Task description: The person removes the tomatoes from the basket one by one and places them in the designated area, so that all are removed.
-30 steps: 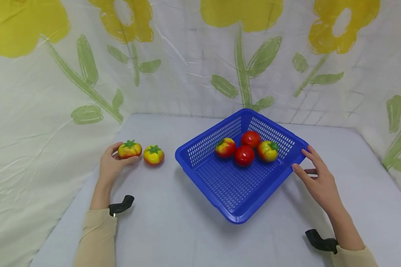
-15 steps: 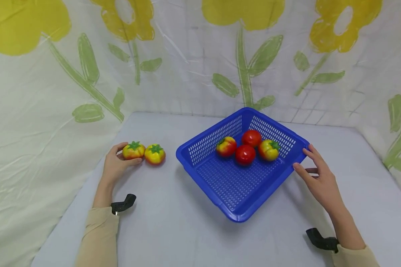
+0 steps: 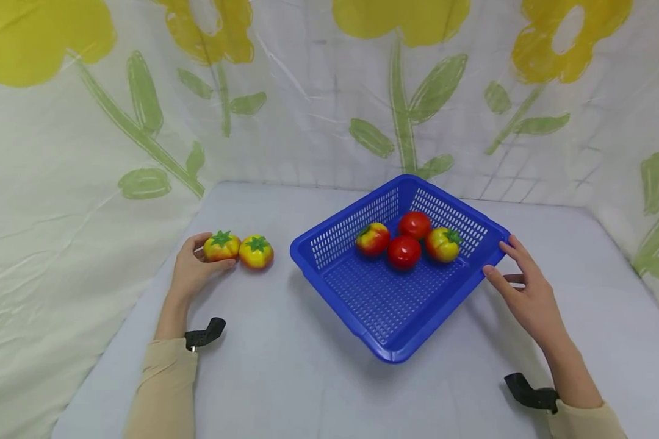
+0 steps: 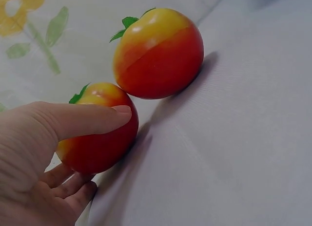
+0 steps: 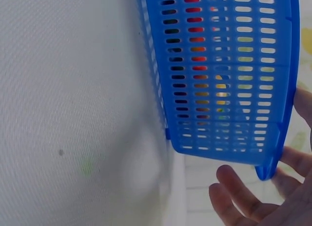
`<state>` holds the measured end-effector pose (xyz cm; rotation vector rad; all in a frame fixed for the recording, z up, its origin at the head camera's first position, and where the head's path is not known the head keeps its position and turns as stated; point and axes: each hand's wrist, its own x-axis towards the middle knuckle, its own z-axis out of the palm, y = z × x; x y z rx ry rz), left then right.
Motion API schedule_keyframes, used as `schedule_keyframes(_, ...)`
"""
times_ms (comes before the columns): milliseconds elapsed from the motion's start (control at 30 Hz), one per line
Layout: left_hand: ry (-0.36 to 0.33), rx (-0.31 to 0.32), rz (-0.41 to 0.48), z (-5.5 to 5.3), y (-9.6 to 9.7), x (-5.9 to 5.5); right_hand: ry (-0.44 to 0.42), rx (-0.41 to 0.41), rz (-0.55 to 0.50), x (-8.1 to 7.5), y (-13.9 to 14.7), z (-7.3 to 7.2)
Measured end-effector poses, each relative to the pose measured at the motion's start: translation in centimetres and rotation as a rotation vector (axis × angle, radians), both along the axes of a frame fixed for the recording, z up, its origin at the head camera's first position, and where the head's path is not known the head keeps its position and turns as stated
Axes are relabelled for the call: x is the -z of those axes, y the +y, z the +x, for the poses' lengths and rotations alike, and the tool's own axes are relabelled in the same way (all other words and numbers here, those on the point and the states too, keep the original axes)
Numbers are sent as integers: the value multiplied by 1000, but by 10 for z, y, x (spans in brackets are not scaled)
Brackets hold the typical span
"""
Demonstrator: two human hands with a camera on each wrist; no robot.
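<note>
My left hand (image 3: pixel 191 268) holds a yellow-and-red tomato (image 3: pixel 221 245) with a green leafy top, thumb on the near side and fingers round the far side. A similar tomato (image 3: pixel 256 252) sits just to its right; the left wrist view shows the two touching (image 4: pixel 158 53). On the right, my right hand (image 3: pixel 532 299) has its thumb and fingertips at the rim of a blue basket (image 3: pixel 329 296), by the right corner. Inside the basket lie two red tomatoes (image 3: pixel 403 253) and two yellow-and-red ones (image 3: pixel 443 244). The right wrist view shows two fingers apart from the basket's slotted wall (image 5: pixel 219 80).
A white table (image 3: pixel 263 360) lies under everything. Behind and along the sides hangs a white sheet (image 3: pixel 302 122) printed with yellow flowers. Black wrist cameras (image 3: pixel 205 334) are strapped to both forearms.
My left hand has moved slightly right with the tomato, closing the gap to the one beside it. The right hand and basket have stayed about the same; the head view has shifted a little.
</note>
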<state>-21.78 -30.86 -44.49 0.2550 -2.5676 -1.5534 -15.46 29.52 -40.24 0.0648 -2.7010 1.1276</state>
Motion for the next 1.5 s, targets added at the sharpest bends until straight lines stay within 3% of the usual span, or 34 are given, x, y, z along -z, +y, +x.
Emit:
schedule_keyframes(300, 27, 17, 2, -6, 7, -5, -4, 7, 6, -3, 3, 0)
schedule_keyframes(767, 8, 33, -5, -7, 10, -8, -10, 18, 4, -1, 5, 2)
schedule_keyframes(1233, -10, 56, 53, 4, 6, -8, -5, -2, 12, -1, 0, 0)
schedule_keyframes(1500, 90, 11, 41, 4, 7, -11, -14, 8, 29, 0, -1, -1)
